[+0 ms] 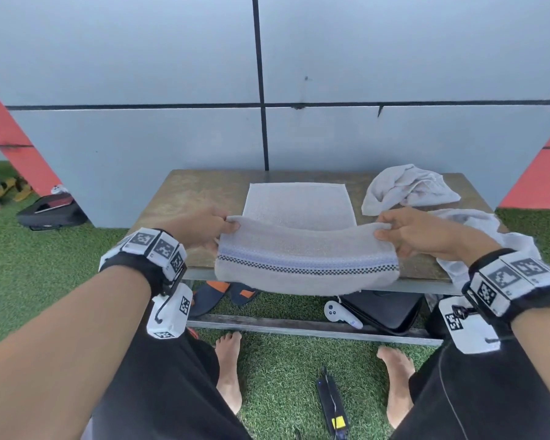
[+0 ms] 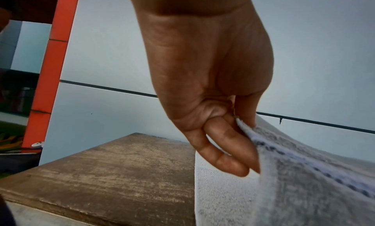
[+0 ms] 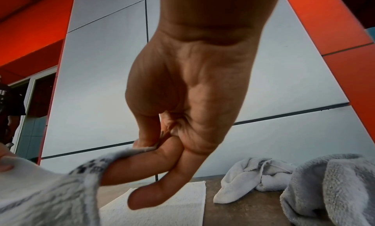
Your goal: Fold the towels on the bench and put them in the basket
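— Both hands, what do they hold?
— Left hand [image 1: 200,228] and right hand [image 1: 423,231] each pinch a corner of the towel [image 1: 305,262], fingers [image 2: 223,151] curled on its edge.
— Where's the towel?
— Half flat on the desk [image 1: 178,198], near half lifted. Two crumpled towels [image 1: 407,188] lie right.

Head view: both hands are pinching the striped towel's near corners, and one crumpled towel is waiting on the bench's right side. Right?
Not quite: the head view shows two crumpled towels waiting on the right. Both hands do pinch the striped towel over the bench.
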### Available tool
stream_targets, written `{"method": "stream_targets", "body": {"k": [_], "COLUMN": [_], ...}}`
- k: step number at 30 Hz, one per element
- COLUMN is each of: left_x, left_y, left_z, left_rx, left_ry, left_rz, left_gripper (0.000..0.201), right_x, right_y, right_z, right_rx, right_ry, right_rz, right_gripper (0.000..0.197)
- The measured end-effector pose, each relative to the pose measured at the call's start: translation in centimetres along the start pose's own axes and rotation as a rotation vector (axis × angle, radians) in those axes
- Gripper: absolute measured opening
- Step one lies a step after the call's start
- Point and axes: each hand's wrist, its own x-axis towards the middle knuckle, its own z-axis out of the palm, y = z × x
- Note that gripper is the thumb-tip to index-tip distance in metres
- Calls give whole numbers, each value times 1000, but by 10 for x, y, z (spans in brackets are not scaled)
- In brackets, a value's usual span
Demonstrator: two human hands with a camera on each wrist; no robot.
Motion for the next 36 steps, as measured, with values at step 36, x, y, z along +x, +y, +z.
{"method": "stream_targets", "body": {"k": [36], "left_x": [298], "left_y": [-11], "left_z": [4], "left_rx": [332], "left_ry": [373], "left_rz": [-59], "left_gripper": [31], "right_x": [320], "right_y": [55], "right_z": [-17], "right_rx": [-522], "right_ry": [356], "right_rz": [33], "right_gripper": [23]}}
